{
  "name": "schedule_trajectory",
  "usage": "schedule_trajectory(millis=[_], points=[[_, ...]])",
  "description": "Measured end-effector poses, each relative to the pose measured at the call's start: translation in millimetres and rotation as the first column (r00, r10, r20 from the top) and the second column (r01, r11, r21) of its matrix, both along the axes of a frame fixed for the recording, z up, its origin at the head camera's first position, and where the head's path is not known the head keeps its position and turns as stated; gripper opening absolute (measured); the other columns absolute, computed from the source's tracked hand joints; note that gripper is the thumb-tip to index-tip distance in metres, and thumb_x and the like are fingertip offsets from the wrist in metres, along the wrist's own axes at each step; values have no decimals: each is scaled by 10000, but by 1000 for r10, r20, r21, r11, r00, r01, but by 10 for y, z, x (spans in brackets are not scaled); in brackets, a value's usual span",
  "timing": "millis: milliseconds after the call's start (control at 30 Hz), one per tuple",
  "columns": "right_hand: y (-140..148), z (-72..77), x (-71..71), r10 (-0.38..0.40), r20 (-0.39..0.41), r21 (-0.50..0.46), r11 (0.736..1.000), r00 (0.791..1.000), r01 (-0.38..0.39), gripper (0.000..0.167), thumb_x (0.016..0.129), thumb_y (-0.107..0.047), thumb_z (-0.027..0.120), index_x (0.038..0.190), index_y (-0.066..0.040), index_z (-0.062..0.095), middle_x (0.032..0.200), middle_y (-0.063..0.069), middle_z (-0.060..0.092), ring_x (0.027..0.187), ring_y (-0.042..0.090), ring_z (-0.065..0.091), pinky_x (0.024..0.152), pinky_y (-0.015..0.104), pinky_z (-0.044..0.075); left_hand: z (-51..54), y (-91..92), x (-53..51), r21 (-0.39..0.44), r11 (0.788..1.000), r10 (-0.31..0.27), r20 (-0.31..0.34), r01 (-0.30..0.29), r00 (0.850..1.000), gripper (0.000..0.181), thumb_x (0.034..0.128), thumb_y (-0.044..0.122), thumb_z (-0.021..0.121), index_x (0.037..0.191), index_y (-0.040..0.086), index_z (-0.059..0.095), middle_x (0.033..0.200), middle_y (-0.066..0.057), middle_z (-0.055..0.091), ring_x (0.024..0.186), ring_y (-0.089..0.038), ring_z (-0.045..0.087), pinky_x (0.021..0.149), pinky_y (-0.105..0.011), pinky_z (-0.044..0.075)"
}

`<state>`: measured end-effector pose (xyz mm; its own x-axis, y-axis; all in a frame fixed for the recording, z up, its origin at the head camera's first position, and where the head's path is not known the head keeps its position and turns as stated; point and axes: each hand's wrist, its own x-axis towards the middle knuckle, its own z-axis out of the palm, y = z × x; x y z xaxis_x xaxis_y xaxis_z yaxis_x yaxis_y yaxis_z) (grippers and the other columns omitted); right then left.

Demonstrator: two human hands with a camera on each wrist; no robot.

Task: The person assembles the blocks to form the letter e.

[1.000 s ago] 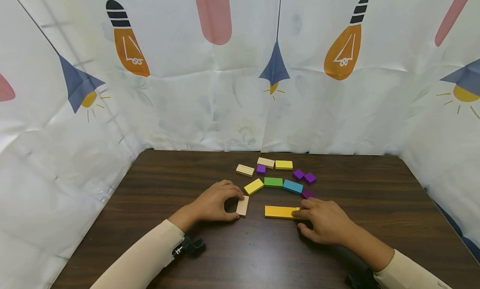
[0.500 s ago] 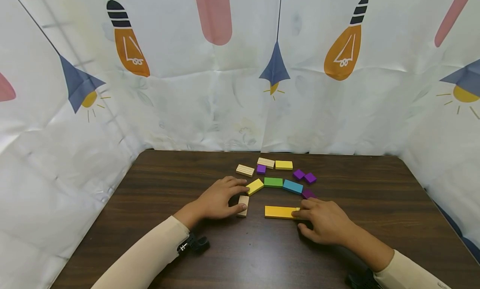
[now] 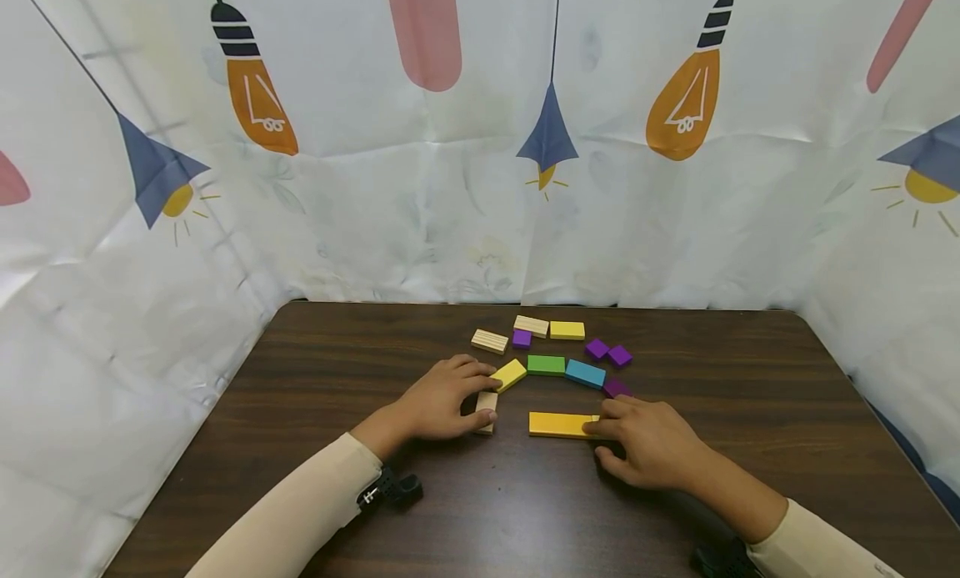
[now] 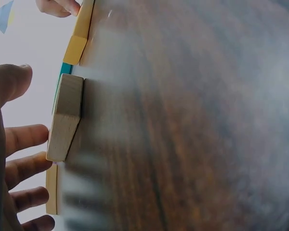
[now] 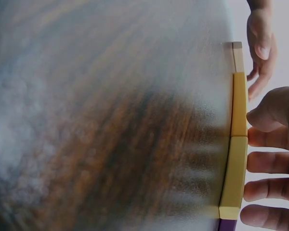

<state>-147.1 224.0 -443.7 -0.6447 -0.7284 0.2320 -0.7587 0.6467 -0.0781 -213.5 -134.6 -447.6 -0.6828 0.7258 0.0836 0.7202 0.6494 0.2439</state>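
We find the left grip spread, a bare wooden oblong by its thumb and a yellow wooden oblong at its fingertips. The right grip, also spread, touches an orange-yellow wooden oblong. Beyond both, a green wooden oblong, a blue wooden oblong and a purple wooden cube continue an arc. We judge the outline mostly laid; the gap between the grips remains.

Off the green block: yellow block at 9 o'clock, blue block at 3, purple cubes between 2 and 3, golden block at 6, pale-wood block at 8, striped tan block at 10. My sleeves cream. Table dark brown, streaky grain. Cloth at 12 white, orange bulbs, blue lampshades, pink shapes.
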Motion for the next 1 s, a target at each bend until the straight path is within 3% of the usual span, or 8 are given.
schedule_trajectory(millis=[500,633,833,1000], points=[[-2,4,6,4,0,-4,1000,1000,-4,274,875,-314,760,1124,-206,802,853,-117,486,717,44,404,516,196,331,-5,10,25,4,1000,-9,11,9,1000,559,989,569,564,1424,221,610,1474,24,524,1370,-234,421,1117,-526,352],[-4,3,6,7,-2,-5,1000,1000,-7,275,876,-315,760,1126,-206,801,853,-115,484,715,45,401,516,196,331,-14,-27,22,32,999,-7,6,6,1000,616,944,562,642,1429,186,585,1428,-2,547,1350,-235,451,1113,-517,365],[-9,5,6,7,2,-3,1000,1000,-7,275,879,-314,758,1129,-208,800,855,-113,477,711,45,392,509,196,324,-24,-98,28,60,998,-17,-24,18,1000,554,843,467,756,1295,168,637,1248,15,604,1221,-205,525,1060,-468,419],[-8,1,7,3,-1,-8,1000,1000,-3,271,876,-310,760,1124,-208,801,847,-117,473,706,42,385,506,198,320,-39,-126,40,55,997,-47,-21,48,999,519,834,428,771,1268,171,649,1232,37,619,1207,-193,528,1067,-466,412]])
